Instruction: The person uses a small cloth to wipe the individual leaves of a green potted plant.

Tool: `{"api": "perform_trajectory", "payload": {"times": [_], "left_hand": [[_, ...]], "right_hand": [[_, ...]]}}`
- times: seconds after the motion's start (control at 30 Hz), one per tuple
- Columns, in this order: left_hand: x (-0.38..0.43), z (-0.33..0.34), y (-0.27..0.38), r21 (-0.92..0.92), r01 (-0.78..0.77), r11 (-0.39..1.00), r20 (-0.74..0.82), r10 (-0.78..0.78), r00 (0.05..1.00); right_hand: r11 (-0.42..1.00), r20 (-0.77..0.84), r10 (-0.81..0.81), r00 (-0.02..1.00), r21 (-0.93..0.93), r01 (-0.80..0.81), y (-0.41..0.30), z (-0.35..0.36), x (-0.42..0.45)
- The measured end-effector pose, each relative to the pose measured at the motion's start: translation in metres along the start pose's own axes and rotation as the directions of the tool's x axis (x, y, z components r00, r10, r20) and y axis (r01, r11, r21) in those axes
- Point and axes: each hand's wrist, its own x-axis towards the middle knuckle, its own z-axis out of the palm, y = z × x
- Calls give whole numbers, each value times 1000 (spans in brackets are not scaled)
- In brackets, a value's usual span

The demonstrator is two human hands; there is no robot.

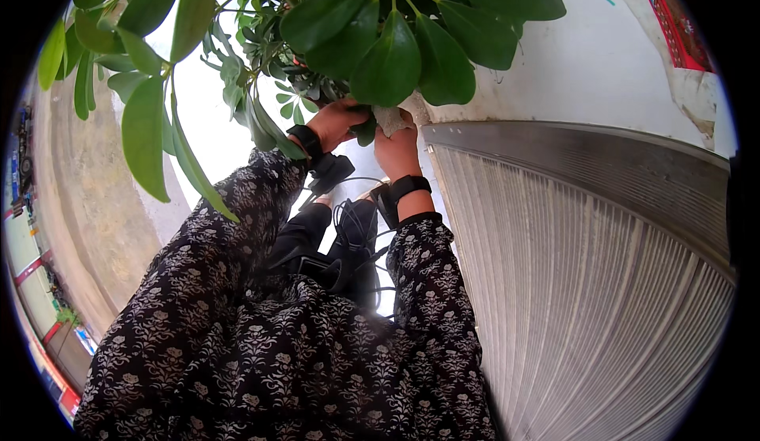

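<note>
A leafy umbrella plant (389,55) with broad glossy leaves fills the top of the view. My left hand (337,124) reaches in beneath its leaves, its fingers curled at a dark green leaf (366,131); the fingertips are partly hidden. Close beside it, my right hand (396,147) is closed on a crumpled greyish cloth (389,120), which lies against the same leaf. Both wrists wear black straps with small devices and cables.
On the right stands a ribbed metal roller shutter (564,275) beside a white wall (552,79). Drooping leaves (145,138) hang at the upper left, over a paved strip (89,191). Loose black cables (356,221) hang between my arms.
</note>
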Motion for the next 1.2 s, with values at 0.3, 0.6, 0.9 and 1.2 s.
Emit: {"api": "perform_trajectory", "payload": {"times": [0.3, 0.6, 0.9, 1.2], "left_hand": [[-5, -6, -1, 175, -79, 981, 25, 76, 997], [2, -11, -1, 468, -268, 842, 31, 288, 957], [17, -18, -3, 163, -185, 969, 47, 180, 983], [7, -15, 7, 97, -71, 993, 19, 70, 997]], "right_hand": [[920, 16, -230, 973, -323, 222, -30, 14, -7], [987, 116, -62, 991, 152, 44, -37, -20, -13], [799, 93, -376, 922, -471, 373, -37, -29, -9], [748, 46, -333, 942, -595, 294, -21, -17, 13]]}}
